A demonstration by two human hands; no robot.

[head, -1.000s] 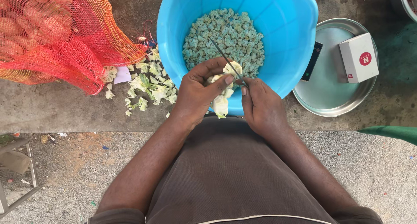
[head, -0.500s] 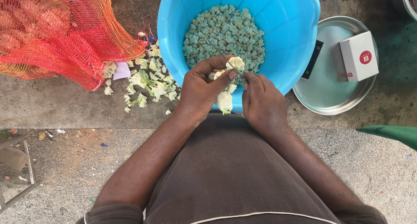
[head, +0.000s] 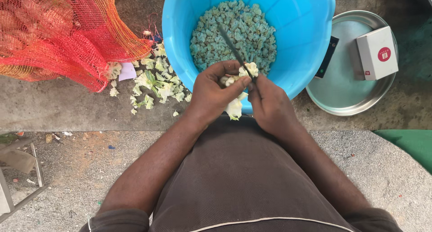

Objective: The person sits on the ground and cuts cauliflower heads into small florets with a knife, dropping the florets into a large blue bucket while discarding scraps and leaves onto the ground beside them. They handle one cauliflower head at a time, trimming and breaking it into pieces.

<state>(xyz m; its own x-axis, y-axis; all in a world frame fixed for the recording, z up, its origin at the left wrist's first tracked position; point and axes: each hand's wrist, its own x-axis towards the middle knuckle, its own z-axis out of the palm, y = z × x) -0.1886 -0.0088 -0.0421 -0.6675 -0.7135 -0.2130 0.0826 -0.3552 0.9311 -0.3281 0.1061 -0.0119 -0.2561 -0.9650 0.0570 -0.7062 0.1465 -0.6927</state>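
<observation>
My left hand (head: 215,92) grips a pale cauliflower piece (head: 235,107) over the near rim of a blue tub (head: 301,47). My right hand (head: 270,107) holds a dark knife (head: 230,43), its blade pointing up and left over the tub. A small floret (head: 249,70) sits at my left fingertips against the blade. The tub holds a heap of cut florets (head: 234,36), tinted blue by the plastic.
A red net sack (head: 58,34) of brown tubers lies at the upper left. Cauliflower scraps (head: 157,81) lie on the concrete between sack and tub. At the right stands a round steel tray (head: 346,86) with a white box (head: 377,53) and a dark device (head: 327,56).
The knife blade has swung back up over the tub after lying low between my hands. Both hands have stayed at the tub's near rim.
</observation>
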